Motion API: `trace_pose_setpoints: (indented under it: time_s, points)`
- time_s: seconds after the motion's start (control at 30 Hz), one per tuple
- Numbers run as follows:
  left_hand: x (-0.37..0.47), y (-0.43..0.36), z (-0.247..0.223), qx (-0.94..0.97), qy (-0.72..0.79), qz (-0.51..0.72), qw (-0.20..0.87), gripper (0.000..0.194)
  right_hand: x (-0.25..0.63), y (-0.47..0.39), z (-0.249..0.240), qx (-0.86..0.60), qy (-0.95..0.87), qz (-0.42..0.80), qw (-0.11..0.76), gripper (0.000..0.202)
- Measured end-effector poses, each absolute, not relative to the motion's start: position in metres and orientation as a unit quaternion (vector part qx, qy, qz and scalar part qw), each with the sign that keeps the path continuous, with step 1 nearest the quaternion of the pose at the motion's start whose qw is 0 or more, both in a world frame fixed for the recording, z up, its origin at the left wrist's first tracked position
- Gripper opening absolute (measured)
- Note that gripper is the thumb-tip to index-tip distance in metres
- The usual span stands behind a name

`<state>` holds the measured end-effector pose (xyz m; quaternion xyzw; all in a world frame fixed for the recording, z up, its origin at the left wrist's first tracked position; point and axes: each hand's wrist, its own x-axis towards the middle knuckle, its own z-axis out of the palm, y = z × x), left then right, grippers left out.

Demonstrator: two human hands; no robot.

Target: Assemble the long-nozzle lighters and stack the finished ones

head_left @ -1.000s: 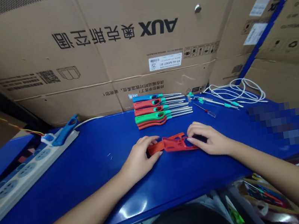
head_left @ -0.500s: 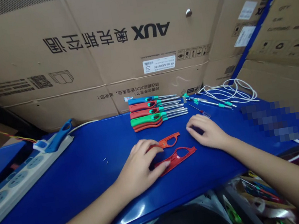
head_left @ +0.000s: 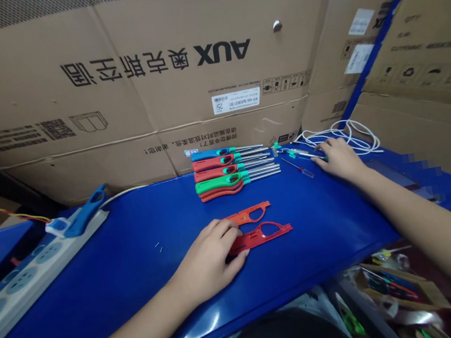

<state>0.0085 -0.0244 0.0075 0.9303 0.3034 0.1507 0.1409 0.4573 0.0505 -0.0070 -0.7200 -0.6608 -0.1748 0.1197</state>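
My left hand (head_left: 216, 257) lies on the blue table with its fingers and thumb closed round the left end of a red lighter casing half (head_left: 268, 233). Just behind that piece lies an orange lighter casing half (head_left: 248, 214), its left end partly hidden by the hand. My right hand (head_left: 341, 159) is at the back right, fingertips closed on a thin metal lighter tube (head_left: 305, 153) with green parts. To the left of those fingertips lies a small screwdriver (head_left: 299, 167) with a clear handle.
Several long lighters (head_left: 219, 183) in blue, red, green and orange lie stacked at the back. A white cable (head_left: 356, 131) is coiled behind my right hand. Two tiny screws (head_left: 159, 247) lie left. A power strip (head_left: 39, 267) runs along the left; a cardboard wall (head_left: 121, 105) stands behind.
My right hand has moved right and back, from beside the casing halves to the metal tubes. My left hand stays at the red casing half, which has shifted slightly left.
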Motion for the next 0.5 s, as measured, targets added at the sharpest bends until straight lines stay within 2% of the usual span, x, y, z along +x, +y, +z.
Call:
trace_pose_setpoints:
  time_s: [0.23,0.4,0.5]
  points:
    - [0.004,-0.018,0.005,0.924,0.308,0.157,0.163,0.023,0.455,0.062,-0.017,-0.729,-0.658,-0.117,0.148,0.015]
    - [0.005,-0.019,0.008,0.927,0.313,0.14,0.154,0.025,0.451,0.06,-0.011,-0.737,-0.631,-0.091,0.226,0.005]
    - [0.005,-0.019,0.01,0.928,0.316,0.133,0.148,0.02,0.444,0.052,-0.002,-0.738,-0.61,-0.085,0.277,0.008]
